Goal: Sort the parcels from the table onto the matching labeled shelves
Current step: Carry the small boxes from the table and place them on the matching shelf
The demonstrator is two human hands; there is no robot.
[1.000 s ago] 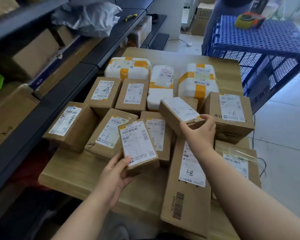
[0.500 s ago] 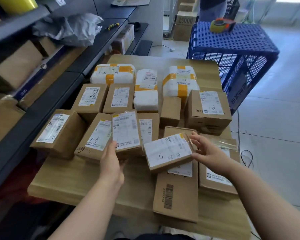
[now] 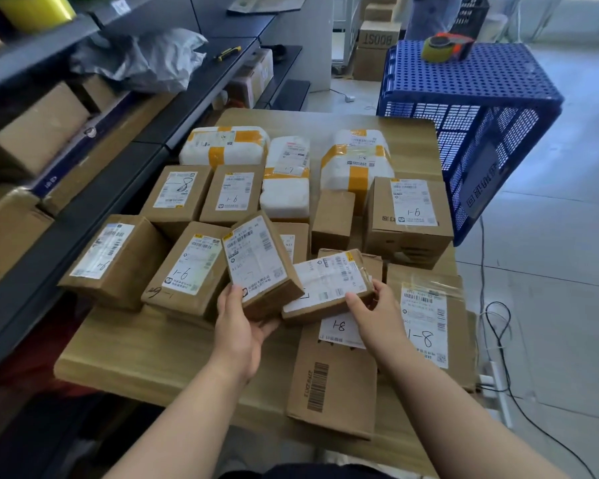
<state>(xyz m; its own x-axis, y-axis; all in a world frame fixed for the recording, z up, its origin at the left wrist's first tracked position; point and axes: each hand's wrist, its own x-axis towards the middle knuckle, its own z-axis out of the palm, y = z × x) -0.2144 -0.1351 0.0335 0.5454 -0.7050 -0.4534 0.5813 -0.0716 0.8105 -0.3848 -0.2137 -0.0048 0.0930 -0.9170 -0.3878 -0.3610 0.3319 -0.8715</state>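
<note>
Several labelled parcels cover the wooden table (image 3: 146,354): brown cardboard boxes in front, white padded bags with orange tape (image 3: 225,146) at the back. My left hand (image 3: 239,326) grips a small brown box with a white label (image 3: 256,261), tilted above the pile. My right hand (image 3: 377,312) holds a second flat labelled box (image 3: 329,285), its left end tucked under the first box. Below them lies a long carton marked 1-8 (image 3: 332,378). Boxes marked 1-9 (image 3: 191,267) and 1-8 (image 3: 177,191) lie to the left.
Dark shelves (image 3: 94,198) with cartons and a grey plastic bag (image 3: 142,60) run along the left. An upturned blue crate (image 3: 471,108) with a tape dispenser (image 3: 443,46) on top stands at the right. Cables (image 3: 498,337) trail on the floor. A person stands far behind.
My right hand lifted a flat box from the middle of the pile and brought it down beside the left hand's box. The two boxes now touch.
</note>
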